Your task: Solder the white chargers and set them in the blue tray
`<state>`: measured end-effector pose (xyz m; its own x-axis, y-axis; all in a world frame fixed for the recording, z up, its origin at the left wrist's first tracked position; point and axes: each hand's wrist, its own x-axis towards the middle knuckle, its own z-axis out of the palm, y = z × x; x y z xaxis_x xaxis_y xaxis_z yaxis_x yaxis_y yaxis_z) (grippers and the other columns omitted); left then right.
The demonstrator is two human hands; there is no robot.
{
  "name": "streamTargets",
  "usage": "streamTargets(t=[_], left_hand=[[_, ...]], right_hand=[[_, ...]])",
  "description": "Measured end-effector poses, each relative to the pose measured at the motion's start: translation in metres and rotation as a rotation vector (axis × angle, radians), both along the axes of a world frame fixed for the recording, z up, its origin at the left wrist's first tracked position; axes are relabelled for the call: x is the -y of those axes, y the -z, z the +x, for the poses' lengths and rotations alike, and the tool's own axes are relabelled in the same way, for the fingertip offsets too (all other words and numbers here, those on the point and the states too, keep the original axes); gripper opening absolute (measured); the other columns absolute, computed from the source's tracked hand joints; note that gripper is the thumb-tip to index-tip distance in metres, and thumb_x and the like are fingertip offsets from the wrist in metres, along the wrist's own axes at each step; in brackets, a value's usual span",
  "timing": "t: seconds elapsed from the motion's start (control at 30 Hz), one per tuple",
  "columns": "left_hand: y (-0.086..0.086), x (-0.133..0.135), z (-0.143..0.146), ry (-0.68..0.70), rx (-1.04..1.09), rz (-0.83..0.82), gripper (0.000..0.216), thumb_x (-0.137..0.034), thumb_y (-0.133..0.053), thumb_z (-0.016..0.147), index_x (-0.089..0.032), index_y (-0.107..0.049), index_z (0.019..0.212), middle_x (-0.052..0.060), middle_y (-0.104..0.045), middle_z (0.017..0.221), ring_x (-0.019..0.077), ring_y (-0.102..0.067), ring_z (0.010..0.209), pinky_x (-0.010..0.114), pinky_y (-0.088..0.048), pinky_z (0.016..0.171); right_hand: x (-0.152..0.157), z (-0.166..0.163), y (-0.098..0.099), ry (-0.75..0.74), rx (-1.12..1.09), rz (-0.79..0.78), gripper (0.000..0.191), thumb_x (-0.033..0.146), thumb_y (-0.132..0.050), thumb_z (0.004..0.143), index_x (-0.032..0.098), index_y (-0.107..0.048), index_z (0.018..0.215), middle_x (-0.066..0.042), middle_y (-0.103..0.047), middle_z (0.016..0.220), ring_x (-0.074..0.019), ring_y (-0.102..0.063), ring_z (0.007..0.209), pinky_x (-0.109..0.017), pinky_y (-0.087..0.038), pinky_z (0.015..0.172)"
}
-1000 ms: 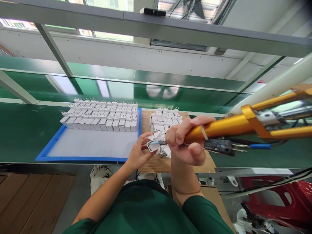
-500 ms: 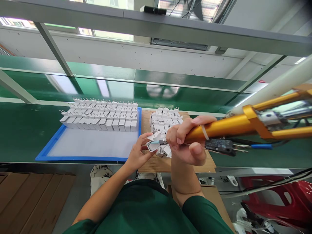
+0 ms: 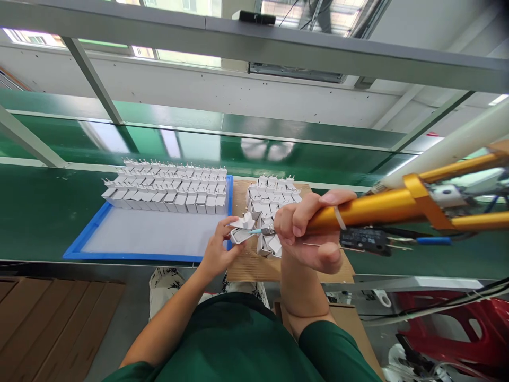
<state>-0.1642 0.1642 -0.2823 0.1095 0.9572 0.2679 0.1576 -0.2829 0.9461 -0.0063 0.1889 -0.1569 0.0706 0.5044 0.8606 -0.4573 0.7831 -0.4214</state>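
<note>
My left hand (image 3: 218, 251) is closed on a white plug charger housing (image 3: 240, 235), held with its open side toward me and a pronged cover piece at its top. In my right hand (image 3: 310, 231) is a gold-coloured glue dispensing gun (image 3: 369, 209), with my fingers wrapped round its front end. Its thin light-blue nozzle (image 3: 256, 231) points left and reaches the right edge of the housing; whether it touches cannot be told. A black microswitch (image 3: 363, 240) is strapped under the gun's body.
A blue-rimmed tray (image 3: 131, 258) on the green bench holds rows of white charger housings (image 3: 175, 188). More housings (image 3: 270, 193) stand on a cardboard sheet (image 3: 254, 270) behind my hands. A red plastic stool (image 3: 469, 329) is at the lower right, brown cartons (image 3: 55, 323) at the lower left.
My left hand has moved the housing a little left, away from the gun, so the nozzle now lies at its right edge instead of over its inside. The right hand keeps its grip.
</note>
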Motion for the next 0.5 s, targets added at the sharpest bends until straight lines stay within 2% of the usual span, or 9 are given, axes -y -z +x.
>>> streamTargets(t=[0.13, 0.27, 0.4, 0.5], left_hand=[[0.019, -0.009, -0.043, -0.079, 0.034, -0.099, 0.055, -0.032, -0.072, 0.083, -0.022, -0.044, 0.129, 0.007, -0.072, 0.11, 0.0202, -0.069, 0.101, 0.037, -0.05, 0.097], [0.026, -0.02, -0.084, -0.027, 0.03, -0.298, 0.057, -0.028, -0.071, 0.077, -0.021, -0.043, 0.126, 0.004, -0.072, 0.103, 0.0186, -0.066, 0.091, 0.034, -0.051, 0.087], [0.025, -0.028, -0.101, -0.038, -0.102, -0.363, 0.055, -0.023, -0.065, 0.072, -0.019, -0.047, 0.123, 0.005, -0.068, 0.105, 0.0189, -0.064, 0.087, 0.032, -0.05, 0.08], [0.022, -0.03, -0.101, -0.07, -0.207, -0.328, 0.056, -0.028, -0.064, 0.076, -0.019, -0.048, 0.129, 0.009, -0.066, 0.118, 0.0217, -0.065, 0.096, 0.035, -0.051, 0.086]], right_hand=[[0.002, 0.006, 0.001, -0.011, -0.021, -0.019, 0.039, 0.052, -0.07, 0.078, 0.032, -0.056, 0.109, 0.011, -0.04, 0.059, -0.0044, -0.029, 0.031, -0.021, -0.029, 0.027], [0.001, 0.011, 0.001, -0.024, -0.036, -0.021, 0.036, 0.047, -0.069, 0.079, 0.028, -0.06, 0.108, 0.01, -0.045, 0.059, -0.0047, -0.031, 0.031, -0.022, -0.031, 0.028], [-0.001, 0.014, 0.002, -0.036, -0.068, -0.016, 0.036, 0.045, -0.069, 0.078, 0.026, -0.063, 0.108, 0.009, -0.045, 0.059, -0.0045, -0.031, 0.031, -0.021, -0.03, 0.027], [-0.002, 0.016, 0.003, -0.007, -0.054, -0.046, 0.035, 0.044, -0.069, 0.077, 0.027, -0.063, 0.106, 0.01, -0.045, 0.058, -0.0047, -0.031, 0.03, -0.021, -0.029, 0.028]])
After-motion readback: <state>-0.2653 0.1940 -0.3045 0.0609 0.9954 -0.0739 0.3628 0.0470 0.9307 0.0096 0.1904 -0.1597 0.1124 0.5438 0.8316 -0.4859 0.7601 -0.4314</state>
